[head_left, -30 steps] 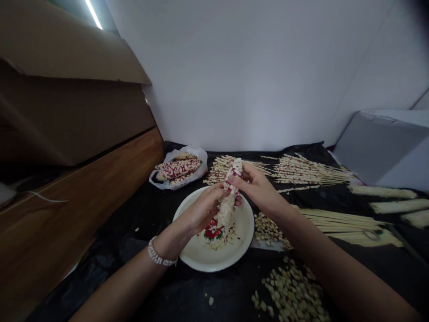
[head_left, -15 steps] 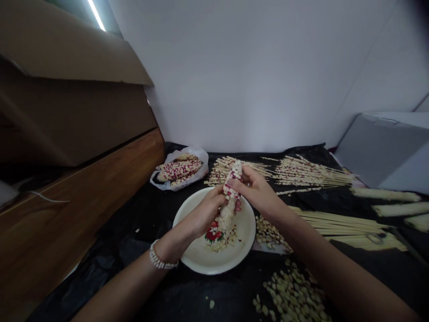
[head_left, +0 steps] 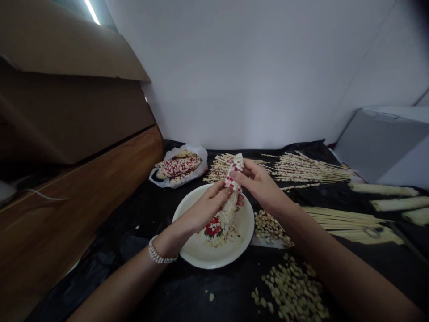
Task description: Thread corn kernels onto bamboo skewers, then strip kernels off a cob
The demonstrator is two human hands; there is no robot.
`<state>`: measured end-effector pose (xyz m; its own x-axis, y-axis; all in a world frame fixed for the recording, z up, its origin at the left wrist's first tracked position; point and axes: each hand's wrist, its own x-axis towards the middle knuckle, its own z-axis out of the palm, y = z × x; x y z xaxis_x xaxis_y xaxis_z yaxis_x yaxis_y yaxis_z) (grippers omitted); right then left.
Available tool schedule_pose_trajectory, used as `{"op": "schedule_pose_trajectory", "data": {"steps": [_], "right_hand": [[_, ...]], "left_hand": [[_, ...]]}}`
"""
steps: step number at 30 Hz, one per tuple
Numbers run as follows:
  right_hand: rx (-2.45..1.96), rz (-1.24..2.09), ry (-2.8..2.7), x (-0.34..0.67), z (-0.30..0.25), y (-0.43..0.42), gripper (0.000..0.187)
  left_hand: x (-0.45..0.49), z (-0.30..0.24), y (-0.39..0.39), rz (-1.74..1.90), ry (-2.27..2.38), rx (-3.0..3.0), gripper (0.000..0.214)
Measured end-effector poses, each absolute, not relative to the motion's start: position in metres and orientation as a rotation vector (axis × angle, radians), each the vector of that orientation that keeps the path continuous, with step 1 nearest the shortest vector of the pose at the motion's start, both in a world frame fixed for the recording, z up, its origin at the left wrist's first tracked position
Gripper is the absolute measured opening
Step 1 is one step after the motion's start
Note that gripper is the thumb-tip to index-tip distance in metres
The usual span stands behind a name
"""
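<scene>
An ear of corn (head_left: 237,166) with white and dark red kernels is held between both hands, tilted over a white bowl (head_left: 187,248). Its lower part is stripped to the bare cob, while kernels still cover the upper part. My left hand (head_left: 209,208) is closed around the middle, its fingertips partly hidden behind the cob. Higher up, my right hand (head_left: 261,183) grips the kernelled end, thumb in front. Loose kernels (head_left: 221,241) lie in the bowl beside its printed red flower (head_left: 213,228).
A plastic bag (head_left: 203,167) holds more corn ears at the back left. Skewers threaded with kernels (head_left: 298,167), bare sticks (head_left: 335,219) and stripped cobs (head_left: 385,190) lie to the right. Kernel piles (head_left: 271,228) and pale seeds (head_left: 291,286) sit right of the bowl. A cardboard box (head_left: 73,107) stands left.
The view has shifted slightly. Both hands stay on the corn ear, which stands a little higher; my left fingers have moved slightly against it.
</scene>
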<state>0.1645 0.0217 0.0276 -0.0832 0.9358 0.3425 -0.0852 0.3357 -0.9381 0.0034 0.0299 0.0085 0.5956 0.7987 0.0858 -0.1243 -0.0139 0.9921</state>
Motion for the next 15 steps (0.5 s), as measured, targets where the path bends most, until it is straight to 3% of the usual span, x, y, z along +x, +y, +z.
{"op": "schedule_pose_trajectory", "data": {"steps": [5,11,15], "right_hand": [[-0.846,1.040,-1.409,0.160,0.027,0.020,0.029],[-0.886,1.064,-1.397,0.159,0.029,0.019,0.027],[-0.888,1.050,-1.387,0.164,0.032,0.019,0.025]], "left_hand": [[0.004,0.009,0.029,0.878,0.736,1.544,0.030],[0.004,0.015,0.029,0.768,0.657,1.229,0.052],[0.002,0.022,0.029,0.706,0.514,1.048,0.035]]}}
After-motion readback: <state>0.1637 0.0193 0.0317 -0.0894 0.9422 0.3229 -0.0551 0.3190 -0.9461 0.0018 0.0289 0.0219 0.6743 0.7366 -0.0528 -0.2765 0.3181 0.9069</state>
